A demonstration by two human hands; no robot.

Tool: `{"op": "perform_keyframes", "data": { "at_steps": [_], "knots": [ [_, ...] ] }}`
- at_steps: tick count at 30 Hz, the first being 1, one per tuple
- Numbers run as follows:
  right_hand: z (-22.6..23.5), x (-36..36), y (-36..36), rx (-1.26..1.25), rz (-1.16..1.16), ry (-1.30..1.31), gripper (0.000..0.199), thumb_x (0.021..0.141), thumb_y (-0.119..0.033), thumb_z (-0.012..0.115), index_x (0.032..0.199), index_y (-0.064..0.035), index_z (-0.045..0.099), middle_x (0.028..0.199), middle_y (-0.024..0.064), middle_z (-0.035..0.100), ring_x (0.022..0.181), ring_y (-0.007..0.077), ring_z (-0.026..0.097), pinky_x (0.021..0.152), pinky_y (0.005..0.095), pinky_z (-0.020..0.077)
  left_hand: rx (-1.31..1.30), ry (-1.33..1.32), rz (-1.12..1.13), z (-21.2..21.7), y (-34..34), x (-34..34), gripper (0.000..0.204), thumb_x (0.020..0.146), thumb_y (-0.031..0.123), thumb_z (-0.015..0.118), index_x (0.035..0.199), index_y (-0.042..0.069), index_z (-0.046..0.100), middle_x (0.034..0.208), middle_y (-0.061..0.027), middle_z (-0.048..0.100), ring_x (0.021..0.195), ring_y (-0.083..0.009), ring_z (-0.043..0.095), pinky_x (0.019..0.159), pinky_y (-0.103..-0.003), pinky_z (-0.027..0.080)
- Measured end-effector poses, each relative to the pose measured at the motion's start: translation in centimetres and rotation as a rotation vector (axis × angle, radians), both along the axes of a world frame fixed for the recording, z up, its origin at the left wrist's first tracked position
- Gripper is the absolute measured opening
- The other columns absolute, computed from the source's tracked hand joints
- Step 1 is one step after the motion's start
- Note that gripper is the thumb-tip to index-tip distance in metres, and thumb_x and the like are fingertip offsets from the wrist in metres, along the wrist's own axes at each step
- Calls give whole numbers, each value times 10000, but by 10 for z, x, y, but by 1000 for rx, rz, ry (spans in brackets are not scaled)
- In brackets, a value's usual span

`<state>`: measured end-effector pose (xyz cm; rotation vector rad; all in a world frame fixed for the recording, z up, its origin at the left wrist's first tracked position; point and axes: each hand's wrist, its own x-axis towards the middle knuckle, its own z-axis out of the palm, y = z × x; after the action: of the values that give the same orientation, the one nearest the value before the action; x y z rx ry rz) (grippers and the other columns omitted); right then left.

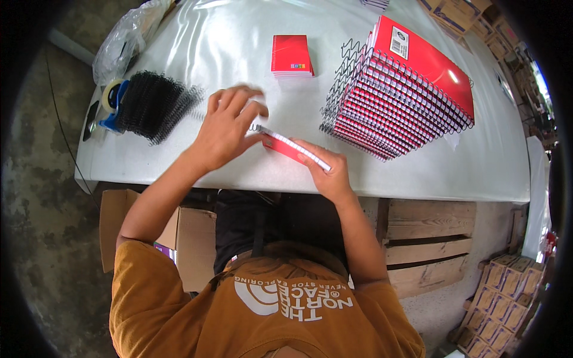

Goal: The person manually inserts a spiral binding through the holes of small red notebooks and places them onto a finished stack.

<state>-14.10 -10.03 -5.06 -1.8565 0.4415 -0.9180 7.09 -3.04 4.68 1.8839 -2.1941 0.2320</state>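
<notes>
A notebook stack (441, 71) stood at two o'clock, black coils (152, 104) at ten; the right hand (330, 175) clamped a red notebook (282, 149) over the tabletop (418, 179), long axis ten-to-four; the left hand (224, 132) gaped.

A workshop, apparently a small notebook-binding one: a large table (412, 179) under a glossy pale cover holds a heap of black wire coils (152, 107), a tall stack of red spiral notebooks (397, 101) and a blue tape dispenser (122, 97). Around it are a stained bare floor (54, 209), slatted wooden boards (427, 250) and stacked brown cartons (498, 298).
</notes>
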Motion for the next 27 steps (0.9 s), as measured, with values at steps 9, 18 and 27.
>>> {"op": "perform_keyframes", "data": {
  "at_steps": [9, 18, 27],
  "knots": [
    [-6, 4, 53, -66, -92, -70, 368, 782, 78, 585, 1135, -26, 596, 1027, 162, 650, 894, 296, 657, 732, 329, 522, -631, -195, 32, -67, 37, -6, 1117, 744, 772, 373, 1367, -134, 175, 1429, -366, 121, 1332, -538, 58, 1014, -618, -115],
    [-2, 9, 55, -147, -68, -128, 305, 803, 79, 561, 1095, 8, 614, 1038, 165, 654, 887, 264, 666, 741, 316, 532, -599, -84, 20, -76, 56, -11, 1187, 683, 855, 267, 1347, -129, 251, 1447, -324, 132, 1348, -502, -28, 1033, -598, -104],
    [-9, 9, 57, -194, 29, -129, 466, 746, 109, 552, 1187, -39, 573, 1118, 157, 618, 990, 308, 623, 814, 360, 523, -526, -57, -198, -94, 65, -11, 1055, 703, 765, 483, 1306, -87, 327, 1319, -384, 270, 1306, -504, 178, 1049, -600, 22]
  ]
}}
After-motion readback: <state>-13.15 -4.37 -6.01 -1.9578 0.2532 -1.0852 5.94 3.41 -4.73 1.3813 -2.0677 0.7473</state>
